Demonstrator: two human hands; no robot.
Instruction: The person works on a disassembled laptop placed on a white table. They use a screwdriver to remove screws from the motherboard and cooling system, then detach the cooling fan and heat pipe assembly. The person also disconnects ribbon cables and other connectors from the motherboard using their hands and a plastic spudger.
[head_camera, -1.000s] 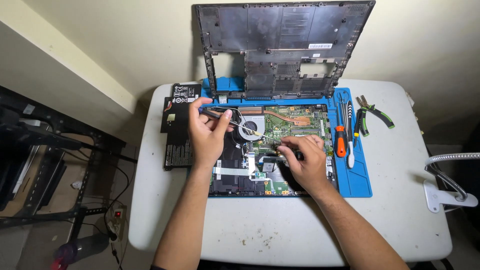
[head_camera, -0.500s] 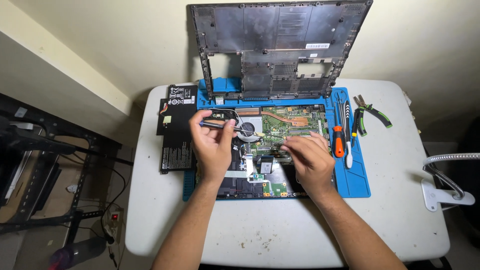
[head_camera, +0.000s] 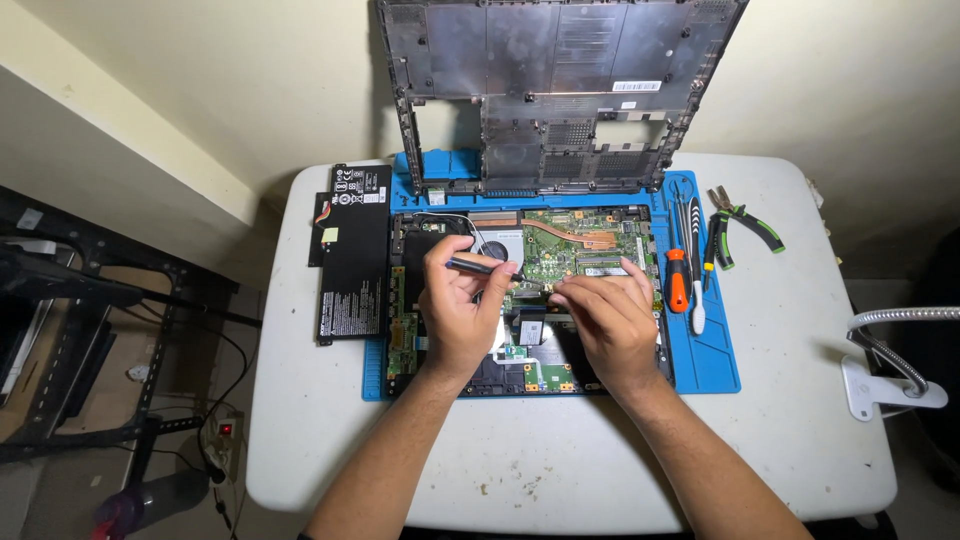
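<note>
My left hand (head_camera: 462, 312) is curled round a thin dark screwdriver (head_camera: 482, 266), tip pointing right over the opened laptop (head_camera: 530, 300), near the fan. Right hand (head_camera: 608, 318) lies just beside it on the board, fingers pressed down; can't tell if they pinch anything. Laptop sits on a blue mat (head_camera: 708, 355). Battery (head_camera: 355, 252) lies left, pliers (head_camera: 735, 225) right. Bare white table (head_camera: 810, 400) at front.

Around the blue mat (head_camera: 712, 362): green circuit board (head_camera: 585, 245), black battery (head_camera: 355, 252), orange-handled screwdriver (head_camera: 677, 279), green-and-black pliers (head_camera: 738, 228), dark grey cover (head_camera: 555, 95), white table (head_camera: 800, 400).
</note>
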